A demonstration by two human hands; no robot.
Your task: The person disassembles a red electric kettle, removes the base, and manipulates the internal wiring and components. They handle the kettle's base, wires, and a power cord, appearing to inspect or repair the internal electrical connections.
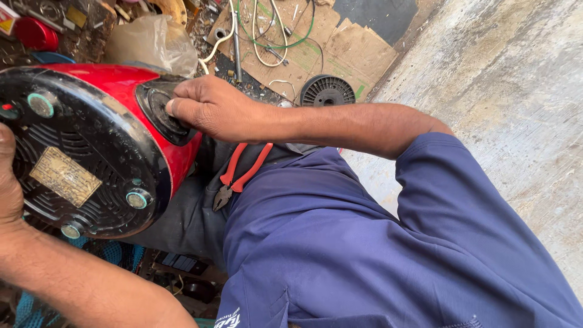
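Nearest the camera, a blue shirt (376, 243) fills the lower right of the view. At the lower left the left hand (9, 182) presses against the edge of a red appliance (121, 85); only part of that hand shows at the frame's border, so I cannot tell whether its fingers are curled or flat. The appliance lies tilted on the person's lap, its round black base (79, 158) turned toward the camera, with slotted vents, a worn yellowish label (64, 176) near the middle and small round feet along the rim.

A pair of pliers (240, 173) with orange-red handles rests on the lap just beside the appliance, jaws pointing down.

Above it, the right hand (209, 109) is clenched around a black round knob (161, 109) on the red side of the appliance, thumb and fingers wrapped over it.

Farther off, the floor holds flattened cardboard (358, 51), a black ribbed wheel (328, 91), loose green and white wires (273, 30), a crumpled plastic bag (152, 42) and a bare concrete slab (510, 91) to the right.
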